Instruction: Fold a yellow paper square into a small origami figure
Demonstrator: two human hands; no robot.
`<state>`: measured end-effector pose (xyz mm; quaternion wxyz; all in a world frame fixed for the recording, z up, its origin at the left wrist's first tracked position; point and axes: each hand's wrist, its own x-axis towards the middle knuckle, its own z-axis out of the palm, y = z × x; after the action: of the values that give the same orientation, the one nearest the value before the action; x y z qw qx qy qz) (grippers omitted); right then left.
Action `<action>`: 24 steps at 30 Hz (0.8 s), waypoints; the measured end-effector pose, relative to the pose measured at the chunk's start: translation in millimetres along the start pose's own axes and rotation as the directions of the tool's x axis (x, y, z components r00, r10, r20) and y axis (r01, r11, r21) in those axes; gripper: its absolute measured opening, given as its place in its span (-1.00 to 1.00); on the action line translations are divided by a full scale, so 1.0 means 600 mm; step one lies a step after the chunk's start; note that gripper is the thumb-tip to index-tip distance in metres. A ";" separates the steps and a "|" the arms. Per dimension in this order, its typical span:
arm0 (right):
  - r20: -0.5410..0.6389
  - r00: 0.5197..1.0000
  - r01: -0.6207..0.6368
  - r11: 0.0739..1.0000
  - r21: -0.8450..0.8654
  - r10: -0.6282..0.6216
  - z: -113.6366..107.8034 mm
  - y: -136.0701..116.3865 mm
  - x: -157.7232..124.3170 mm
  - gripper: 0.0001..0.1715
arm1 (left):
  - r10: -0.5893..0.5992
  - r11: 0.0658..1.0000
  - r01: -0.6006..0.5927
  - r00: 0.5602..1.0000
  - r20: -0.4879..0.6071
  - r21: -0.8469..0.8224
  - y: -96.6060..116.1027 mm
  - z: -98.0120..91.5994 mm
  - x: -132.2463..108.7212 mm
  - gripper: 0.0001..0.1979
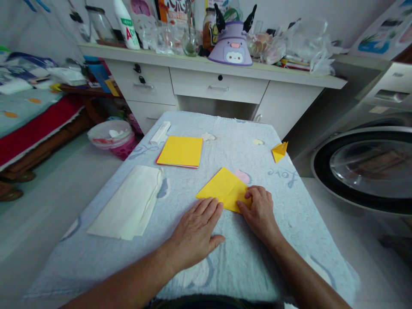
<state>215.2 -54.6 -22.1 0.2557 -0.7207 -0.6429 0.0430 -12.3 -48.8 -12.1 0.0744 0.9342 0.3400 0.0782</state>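
A yellow sheet of origami paper [223,187], folded into a triangle, lies on the cloth-covered table between my hands. My left hand [199,227] rests flat with its fingers stretched out, the fingertips touching the paper's near left edge. At the right corner, the thumb and bent fingers of my right hand [260,210] pinch the paper. Beyond it to the left sits a square stack of coloured paper [180,151], yellow on top with red and white edges below. A small folded yellow-orange paper piece [280,151] stands near the table's right edge.
On the left of the table [180,274] lie a folded cream-coloured cloth or bag [128,204] and a small white box [160,132]. A white cabinet [222,83] holding jars and a purple visor stands behind. A washing machine [380,128] is at right, a pink bin [112,135] at left.
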 end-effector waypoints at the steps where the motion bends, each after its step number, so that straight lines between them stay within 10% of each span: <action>1: -0.004 1.000 0.001 1.000 0.000 -0.001 0.000 0.000 0.000 -0.83 | -0.004 1.000 0.004 1.000 0.005 -0.005 0.000 -0.002 0.001 -0.33; 13: -0.018 0.987 0.156 0.984 -0.085 -0.158 -0.013 -0.013 0.002 -0.76 | -0.002 1.000 0.003 1.000 0.016 -0.019 0.002 -0.007 0.006 -0.30; 18: 0.148 0.871 0.473 0.881 0.014 -0.469 -0.024 -0.029 0.000 -0.70 | 0.005 1.000 -0.005 1.000 0.000 -0.026 0.001 -0.006 0.009 -0.30; 24: 0.243 0.819 0.538 0.843 -0.012 -0.519 -0.025 -0.045 -0.015 -0.69 | 0.005 1.000 -0.005 1.000 -0.003 -0.016 0.002 -0.005 0.010 -0.26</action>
<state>195.3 -66.4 -0.4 0.1522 -0.5138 -0.8438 0.0277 -7.8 -45.4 -8.1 0.0812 0.9344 0.3370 0.0824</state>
